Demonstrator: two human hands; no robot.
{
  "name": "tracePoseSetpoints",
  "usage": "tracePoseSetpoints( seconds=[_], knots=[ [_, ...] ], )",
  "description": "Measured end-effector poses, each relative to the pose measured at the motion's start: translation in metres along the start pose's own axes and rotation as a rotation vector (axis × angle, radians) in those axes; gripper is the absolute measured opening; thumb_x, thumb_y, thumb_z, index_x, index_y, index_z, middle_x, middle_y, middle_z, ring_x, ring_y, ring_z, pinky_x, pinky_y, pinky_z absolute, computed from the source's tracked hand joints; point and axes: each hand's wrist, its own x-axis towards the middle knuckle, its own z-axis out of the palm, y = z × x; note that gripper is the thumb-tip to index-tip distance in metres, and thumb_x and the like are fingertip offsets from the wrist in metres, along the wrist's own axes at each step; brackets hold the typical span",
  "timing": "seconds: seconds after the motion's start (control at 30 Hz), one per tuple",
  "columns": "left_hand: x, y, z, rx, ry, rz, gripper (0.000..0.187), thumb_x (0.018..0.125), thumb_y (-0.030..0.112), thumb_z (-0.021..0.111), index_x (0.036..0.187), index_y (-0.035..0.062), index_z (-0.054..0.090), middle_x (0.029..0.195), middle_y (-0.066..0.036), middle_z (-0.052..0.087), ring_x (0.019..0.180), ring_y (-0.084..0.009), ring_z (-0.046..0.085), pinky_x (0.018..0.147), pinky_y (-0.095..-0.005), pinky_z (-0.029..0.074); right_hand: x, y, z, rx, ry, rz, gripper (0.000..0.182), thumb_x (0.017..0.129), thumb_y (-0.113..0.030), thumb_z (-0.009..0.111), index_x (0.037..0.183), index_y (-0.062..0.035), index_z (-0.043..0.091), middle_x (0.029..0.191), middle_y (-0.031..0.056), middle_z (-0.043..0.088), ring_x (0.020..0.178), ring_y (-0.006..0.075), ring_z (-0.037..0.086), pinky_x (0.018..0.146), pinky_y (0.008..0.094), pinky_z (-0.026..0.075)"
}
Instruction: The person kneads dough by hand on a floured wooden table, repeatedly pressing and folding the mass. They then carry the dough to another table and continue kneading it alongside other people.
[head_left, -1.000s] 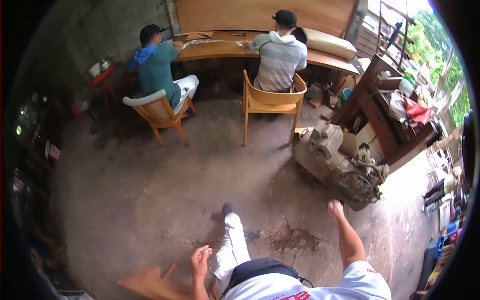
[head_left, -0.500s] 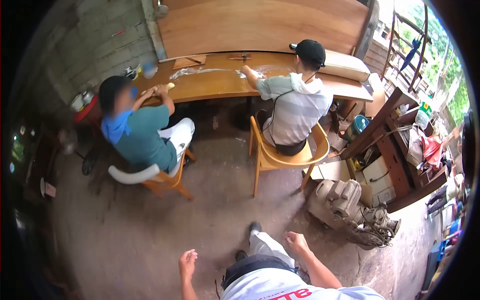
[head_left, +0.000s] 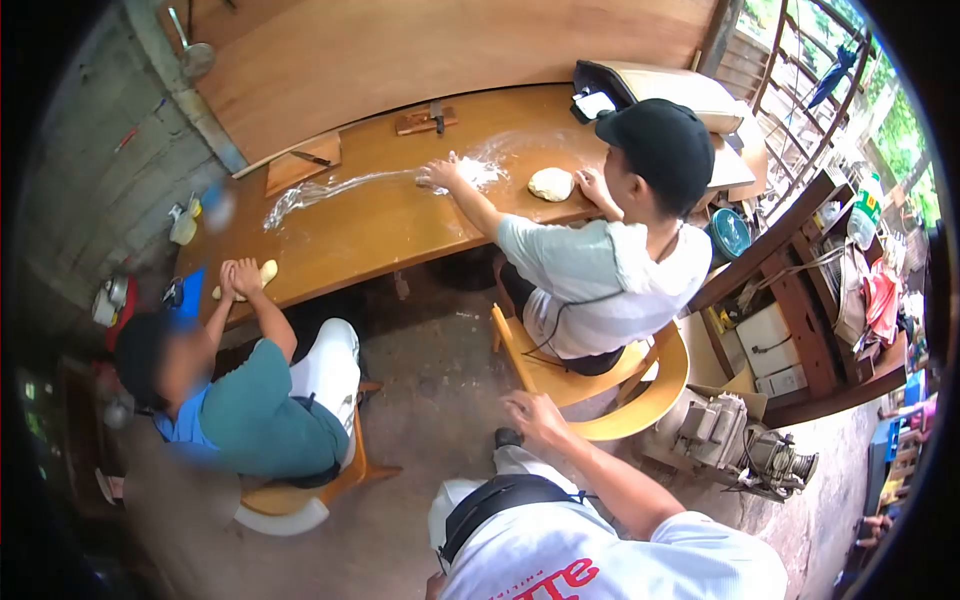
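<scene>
My right hand (head_left: 535, 416) hangs in front of me with its fingers loosely apart and nothing in it. It is nearest to the curved wooden chair (head_left: 610, 425) of a seated person in a light top, without clear contact. Of my left hand (head_left: 436, 585) only a sliver shows beside my waist, its fingers hidden. At the wooden table (head_left: 390, 235), that person has one hand in white flour (head_left: 485, 175) and the other beside a round lump of dough (head_left: 551, 184). A second seated person presses both hands on a pale roll of dough (head_left: 268, 271).
A dusty motor-like machine (head_left: 725, 440) sits on the floor at right, by a cluttered wooden shelf (head_left: 800, 290). The second person's chair (head_left: 285, 510) stands at left. A knife (head_left: 312, 158) lies on a board at the table's back.
I have come closer to the table and the seated people. My right hand has moved up and left, near the chair. My left hand has dropped to my waist, mostly out of sight.
</scene>
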Motion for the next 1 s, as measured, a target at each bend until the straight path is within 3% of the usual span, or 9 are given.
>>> tracePoseSetpoints(
  seconds=[0.27, 0.47, 0.57, 0.6, 0.67, 0.77, 0.87, 0.93, 1.0],
  knots=[
    [0.124, 0.101, -0.005, 0.372, 0.194, 0.162, 0.023, 0.099, 0.024, 0.054, 0.111, 0.0049, 0.059, 0.105, -0.005, 0.061, 0.096, -0.0168, 0.055, 0.080, -0.0320, 0.045, 0.156, -0.043, 0.042, 0.058, -0.022, -0.137, 0.024, 0.092, -0.017, 0.059, 0.107, -0.0017, 0.071, 0.106, 0.0203, 0.071, 0.100, 0.0398, 0.067, 0.088, 0.0437, 0.053],
    [0.241, 0.201, 0.015, 0.559, 0.317, 0.364, 0.027, 0.100, 0.025, 0.051, 0.117, 0.0049, 0.057, 0.114, -0.006, 0.059, 0.106, -0.0195, 0.052, 0.089, -0.0340, 0.042, 0.248, -0.091, 0.046, 0.185, -0.014, -0.007, 0.025, 0.094, -0.015, 0.059, 0.111, 0.0004, 0.069, 0.106, 0.0196, 0.072, 0.103, 0.0378, 0.068, 0.091, 0.0404, 0.052],
    [0.292, 0.251, -0.001, 0.702, 0.381, 0.460, 0.029, 0.101, 0.026, 0.049, 0.120, 0.0049, 0.056, 0.118, -0.007, 0.057, 0.110, -0.0208, 0.051, 0.093, -0.0350, 0.041, 0.320, -0.101, 0.027, 0.210, 0.334, -0.221, 0.024, 0.093, -0.015, 0.060, 0.109, 0.0013, 0.068, 0.103, 0.0198, 0.072, 0.101, 0.0327, 0.070, 0.088, 0.0396, 0.052],
    [0.310, 0.268, -0.003, 0.746, 0.402, 0.495, 0.030, 0.101, 0.026, 0.049, 0.121, 0.0049, 0.055, 0.120, -0.007, 0.057, 0.112, -0.0212, 0.050, 0.094, -0.0354, 0.040, 0.344, -0.110, 0.004, 0.187, 0.332, -0.053, 0.021, 0.093, -0.016, 0.061, 0.100, 0.0028, 0.066, 0.093, 0.0193, 0.070, 0.091, 0.0302, 0.069, 0.081, 0.0398, 0.052],
    [0.346, 0.310, 0.005, 0.827, 0.441, 0.562, 0.031, 0.101, 0.026, 0.048, 0.123, 0.0049, 0.055, 0.123, -0.007, 0.056, 0.115, -0.0221, 0.049, 0.097, -0.0360, 0.039, 0.415, -0.088, -0.034, 0.254, 0.581, -0.103, 0.018, 0.091, -0.017, 0.061, 0.092, 0.0013, 0.062, 0.081, 0.0152, 0.066, 0.078, 0.0220, 0.064, 0.074, 0.0392, 0.051],
    [0.391, 0.365, 0.014, 0.947, 0.509, 0.657, 0.033, 0.102, 0.027, 0.046, 0.126, 0.0049, 0.054, 0.127, -0.008, 0.055, 0.120, -0.0234, 0.048, 0.101, -0.0371, 0.038, 0.503, -0.041, -0.113, 0.427, 0.939, 0.016, 0.035, 0.089, -0.020, 0.066, 0.118, -0.0004, 0.062, 0.081, 0.0136, 0.067, 0.079, 0.0235, 0.065, 0.076, 0.0366, 0.051],
    [0.451, 0.461, 0.049, 1.041, 0.602, 0.789, 0.036, 0.102, 0.027, 0.044, 0.129, 0.0050, 0.052, 0.132, -0.009, 0.054, 0.124, -0.0248, 0.046, 0.105, -0.0381, 0.036, 0.531, 0.002, -0.170, 0.177, 1.045, 0.262, 0.055, 0.088, -0.031, 0.069, 0.134, -0.0054, 0.055, 0.103, 0.0179, 0.068, 0.094, 0.0287, 0.067, 0.084, 0.0395, 0.052],
    [0.491, 0.519, 0.075, 1.100, 0.659, 0.871, 0.037, 0.102, 0.028, 0.043, 0.131, 0.0050, 0.052, 0.135, -0.009, 0.053, 0.127, -0.0256, 0.045, 0.108, -0.0388, 0.035, 0.540, 0.051, -0.179, -0.356, 0.970, 0.505, 0.069, 0.085, -0.042, 0.070, 0.142, -0.0104, 0.049, 0.136, 0.0227, 0.055, 0.122, 0.0373, 0.055, 0.100, 0.0482, 0.045],
    [0.522, 0.562, 0.096, 1.164, 0.721, 0.919, 0.039, 0.103, 0.028, 0.042, 0.133, 0.0050, 0.051, 0.138, -0.010, 0.052, 0.130, -0.0265, 0.044, 0.111, -0.0394, 0.034, 0.536, 0.083, -0.177, -0.490, 0.918, 0.544, 0.075, 0.083, -0.046, 0.072, 0.145, -0.0122, 0.047, 0.144, 0.0239, 0.046, 0.131, 0.0402, 0.045, 0.107, 0.0495, 0.038]
  ],
)
